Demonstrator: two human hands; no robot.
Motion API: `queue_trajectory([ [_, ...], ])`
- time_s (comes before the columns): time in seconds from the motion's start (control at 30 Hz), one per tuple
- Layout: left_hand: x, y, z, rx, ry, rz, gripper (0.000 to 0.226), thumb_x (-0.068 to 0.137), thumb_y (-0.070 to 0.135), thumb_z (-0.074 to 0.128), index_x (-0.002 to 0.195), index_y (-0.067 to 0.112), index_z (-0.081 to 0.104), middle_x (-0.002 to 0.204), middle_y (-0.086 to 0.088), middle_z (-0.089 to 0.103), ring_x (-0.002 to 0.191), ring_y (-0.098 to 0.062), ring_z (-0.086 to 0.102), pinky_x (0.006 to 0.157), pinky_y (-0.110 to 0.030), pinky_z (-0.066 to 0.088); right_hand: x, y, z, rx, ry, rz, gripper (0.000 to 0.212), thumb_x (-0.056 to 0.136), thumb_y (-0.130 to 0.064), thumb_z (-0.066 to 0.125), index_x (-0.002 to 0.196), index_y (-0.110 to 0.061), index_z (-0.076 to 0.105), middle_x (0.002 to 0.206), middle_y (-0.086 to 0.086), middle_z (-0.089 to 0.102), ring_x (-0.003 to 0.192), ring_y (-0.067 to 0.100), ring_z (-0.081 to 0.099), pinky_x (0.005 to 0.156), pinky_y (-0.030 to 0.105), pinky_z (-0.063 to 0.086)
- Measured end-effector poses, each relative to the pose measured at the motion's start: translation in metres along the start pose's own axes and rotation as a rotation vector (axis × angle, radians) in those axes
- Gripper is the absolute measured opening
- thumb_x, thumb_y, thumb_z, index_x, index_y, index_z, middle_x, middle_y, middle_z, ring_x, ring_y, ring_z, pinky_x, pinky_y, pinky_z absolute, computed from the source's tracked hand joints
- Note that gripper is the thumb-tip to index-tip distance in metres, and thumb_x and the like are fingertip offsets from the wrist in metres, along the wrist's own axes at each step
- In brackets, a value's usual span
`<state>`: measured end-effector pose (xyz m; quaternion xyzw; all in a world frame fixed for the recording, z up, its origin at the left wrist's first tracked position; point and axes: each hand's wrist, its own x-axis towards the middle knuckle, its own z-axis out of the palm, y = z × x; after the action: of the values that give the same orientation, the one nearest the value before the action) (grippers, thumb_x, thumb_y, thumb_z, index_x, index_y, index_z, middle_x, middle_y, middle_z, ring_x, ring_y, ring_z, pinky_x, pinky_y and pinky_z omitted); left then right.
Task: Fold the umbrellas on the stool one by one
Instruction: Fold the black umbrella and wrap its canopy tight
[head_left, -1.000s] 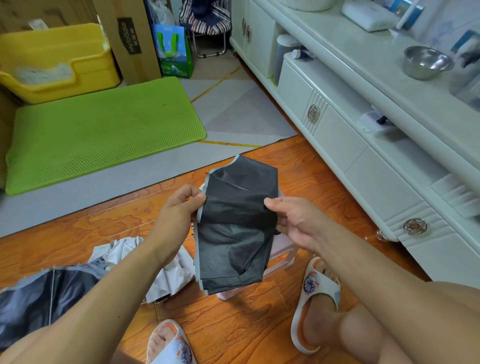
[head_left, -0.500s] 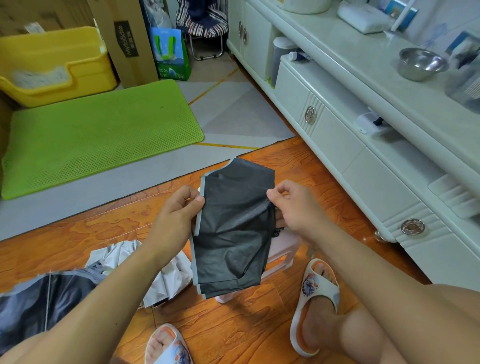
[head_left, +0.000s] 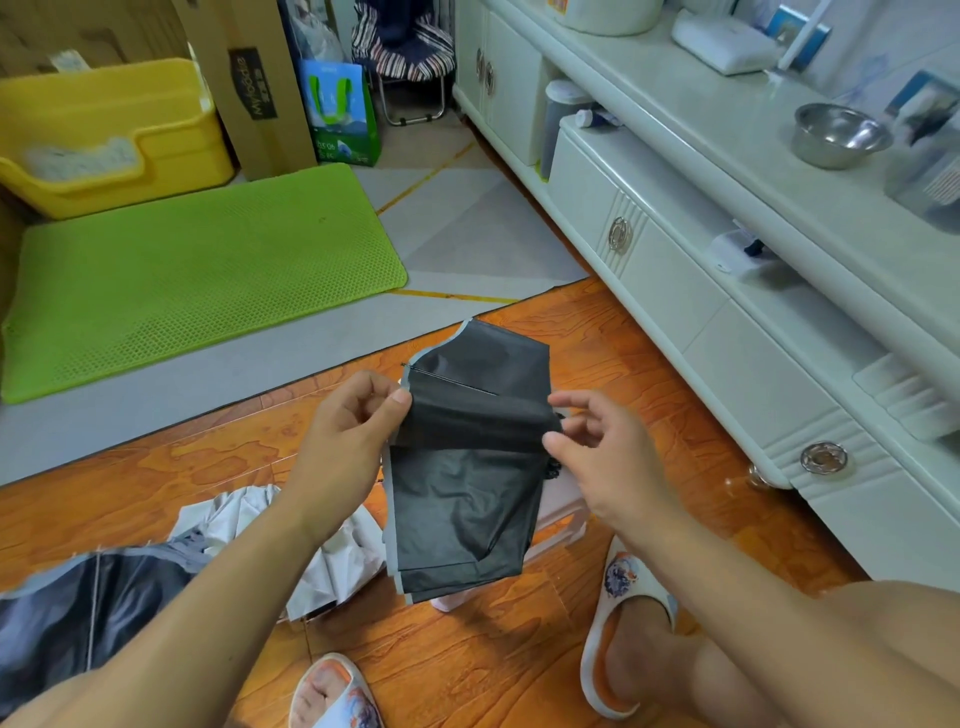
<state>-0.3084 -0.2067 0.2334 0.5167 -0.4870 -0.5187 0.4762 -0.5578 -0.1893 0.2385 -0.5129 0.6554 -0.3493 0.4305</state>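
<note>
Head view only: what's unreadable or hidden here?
- Stool: mostly hidden behind the black umbrella; its top can't be seen.
- Umbrella handle and shaft: covered by its own fabric.
- Second umbrella: cut off by the left edge and crossed by the left forearm.
- Right hand: whether its fingertips pinch the fabric can't be told.
- Left hand pinches the fabric edge.

Cardboard box (head_left: 260, 88) reads "Myboda" (letters unclear)
</note>
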Motion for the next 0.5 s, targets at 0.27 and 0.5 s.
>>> queue_trajectory([
  [0.27,-0.0009,-0.0008,0.0014,-0.076,-0.032,0.016,0.03,0.085,0.039,0.068,0.081,0.01,0.058,0.078,-0.025,0.043,0.08,-0.026,0.042,0.08,-0.043,0.034,0.0077,0.0051,-0.002,0.286,-0.121,0.052,0.052,0.093,0.002,0.067,0.134,-0.028,0.06,0.108,0.001,0.077,0.103,0.011,0.072,0.087,0.024,0.057],
  [0.5,0.0008,0.0,-0.002,-0.125,0.006,0.006,0.021,0.084,0.036,0.068,0.079,0.017,0.062,0.082,-0.017,0.05,0.08,-0.029,0.043,0.081,-0.046,0.036,0.0084,0.0026,-0.006,-0.034,0.049,-0.141,0.037,0.092,-0.009,0.071,0.12,-0.032,0.071,0.1,-0.01,0.072,0.097,0.002,0.066,0.086,0.015,0.054],
])
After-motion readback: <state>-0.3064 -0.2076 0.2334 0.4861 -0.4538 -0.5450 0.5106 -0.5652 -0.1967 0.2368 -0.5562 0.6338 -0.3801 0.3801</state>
